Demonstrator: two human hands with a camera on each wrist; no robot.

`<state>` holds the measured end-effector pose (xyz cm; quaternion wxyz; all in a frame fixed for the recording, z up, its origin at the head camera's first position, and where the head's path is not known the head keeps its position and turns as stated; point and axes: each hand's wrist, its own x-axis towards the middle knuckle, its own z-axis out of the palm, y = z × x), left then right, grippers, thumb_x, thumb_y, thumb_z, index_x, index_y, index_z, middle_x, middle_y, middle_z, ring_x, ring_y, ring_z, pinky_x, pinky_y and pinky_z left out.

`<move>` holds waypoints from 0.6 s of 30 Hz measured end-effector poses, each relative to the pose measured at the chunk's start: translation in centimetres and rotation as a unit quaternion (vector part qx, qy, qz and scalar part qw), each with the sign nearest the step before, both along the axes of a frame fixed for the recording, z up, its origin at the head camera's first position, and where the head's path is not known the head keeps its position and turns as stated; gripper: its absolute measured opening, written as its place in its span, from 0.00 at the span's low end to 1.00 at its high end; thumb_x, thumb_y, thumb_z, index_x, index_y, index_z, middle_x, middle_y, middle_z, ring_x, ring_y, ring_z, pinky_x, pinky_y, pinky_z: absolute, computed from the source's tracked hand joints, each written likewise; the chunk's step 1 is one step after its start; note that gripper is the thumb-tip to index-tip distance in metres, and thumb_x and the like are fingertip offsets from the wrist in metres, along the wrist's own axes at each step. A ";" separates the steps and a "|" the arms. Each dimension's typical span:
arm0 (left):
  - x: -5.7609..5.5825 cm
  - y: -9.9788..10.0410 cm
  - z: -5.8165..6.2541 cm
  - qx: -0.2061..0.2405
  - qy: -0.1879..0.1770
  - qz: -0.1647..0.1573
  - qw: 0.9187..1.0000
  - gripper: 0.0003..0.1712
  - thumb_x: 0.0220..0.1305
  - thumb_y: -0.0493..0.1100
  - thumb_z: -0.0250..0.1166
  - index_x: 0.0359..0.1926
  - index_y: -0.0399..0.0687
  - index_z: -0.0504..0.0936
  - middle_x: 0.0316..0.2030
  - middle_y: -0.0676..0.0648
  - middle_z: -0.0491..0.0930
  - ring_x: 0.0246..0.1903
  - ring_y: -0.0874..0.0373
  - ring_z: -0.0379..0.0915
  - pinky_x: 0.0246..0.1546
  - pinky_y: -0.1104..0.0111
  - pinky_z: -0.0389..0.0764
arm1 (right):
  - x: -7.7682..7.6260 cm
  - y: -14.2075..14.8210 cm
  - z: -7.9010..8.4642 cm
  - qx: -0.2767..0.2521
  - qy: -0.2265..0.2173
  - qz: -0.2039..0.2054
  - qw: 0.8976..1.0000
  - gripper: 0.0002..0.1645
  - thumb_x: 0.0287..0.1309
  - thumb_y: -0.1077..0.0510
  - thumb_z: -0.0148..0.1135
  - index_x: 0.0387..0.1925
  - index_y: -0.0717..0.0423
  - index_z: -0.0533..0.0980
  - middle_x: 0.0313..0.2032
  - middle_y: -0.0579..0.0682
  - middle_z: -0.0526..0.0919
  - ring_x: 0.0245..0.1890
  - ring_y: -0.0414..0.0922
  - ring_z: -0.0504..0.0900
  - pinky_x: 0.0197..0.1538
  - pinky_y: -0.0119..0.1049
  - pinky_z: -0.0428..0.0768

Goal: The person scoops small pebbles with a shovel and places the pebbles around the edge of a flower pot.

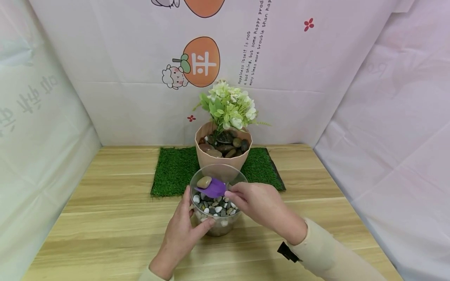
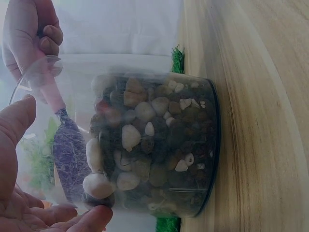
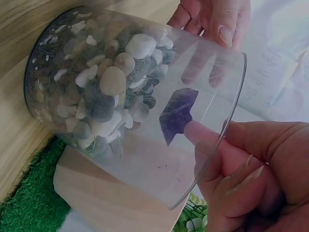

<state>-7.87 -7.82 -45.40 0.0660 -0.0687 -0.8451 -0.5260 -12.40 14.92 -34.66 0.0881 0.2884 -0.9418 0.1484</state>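
A clear plastic container [image 1: 218, 216] partly filled with mixed pebbles [image 1: 217, 208] stands on the table. My left hand [image 1: 183, 224] holds its near left side, thumb in front and fingers along the wall. In my right hand [image 1: 258, 201] is the handle of a purple scoop [image 1: 215, 189], gripped at the container's rim. The scoop's blade is inside the container, above the pebbles, and carries one large tan stone [image 1: 204, 182]. Through the wall in the right wrist view, the purple blade [image 3: 178, 113] shows apart from the pebbles.
Just behind the container stands a pinkish flowerpot [image 1: 225, 160] with large dark stones and white-green flowers [image 1: 232, 103]. It sits on a green turf mat [image 1: 175, 171]. The wooden table [image 1: 116, 218] is enclosed by white printed cloth walls [image 1: 130, 58].
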 end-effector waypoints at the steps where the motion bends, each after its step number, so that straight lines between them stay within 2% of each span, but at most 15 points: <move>1: 0.0 0.0 0.0 0.000 0.000 0.000 1.000 0.68 0.60 0.58 0.77 0.84 0.44 0.41 0.80 0.36 0.56 0.73 0.41 0.67 0.67 0.54 0.80 | 0.0 0.1 0.0 -0.003 -0.001 0.001 1.000 0.12 0.72 0.44 0.65 0.38 0.44 0.87 0.19 0.31 0.74 0.18 0.29 0.66 0.21 0.26 0.69; 9: 0.1 0.0 0.1 -0.002 -0.002 0.000 1.000 0.68 0.60 0.58 0.78 0.84 0.44 0.41 0.80 0.35 0.55 0.72 0.40 0.67 0.67 0.54 0.79 | 0.2 0.3 0.0 -0.019 0.006 -0.003 1.000 0.11 0.71 0.43 0.66 0.36 0.42 0.86 0.21 0.30 0.76 0.18 0.29 0.68 0.23 0.26 0.72; 18: 0.0 0.0 0.1 0.003 0.000 -0.002 1.000 0.68 0.60 0.58 0.78 0.84 0.44 0.41 0.80 0.35 0.55 0.72 0.39 0.68 0.67 0.53 0.79 | 0.4 0.6 0.0 -0.025 0.007 -0.012 1.000 0.12 0.71 0.41 0.65 0.43 0.40 0.88 0.26 0.30 0.84 0.21 0.27 0.72 0.27 0.27 0.76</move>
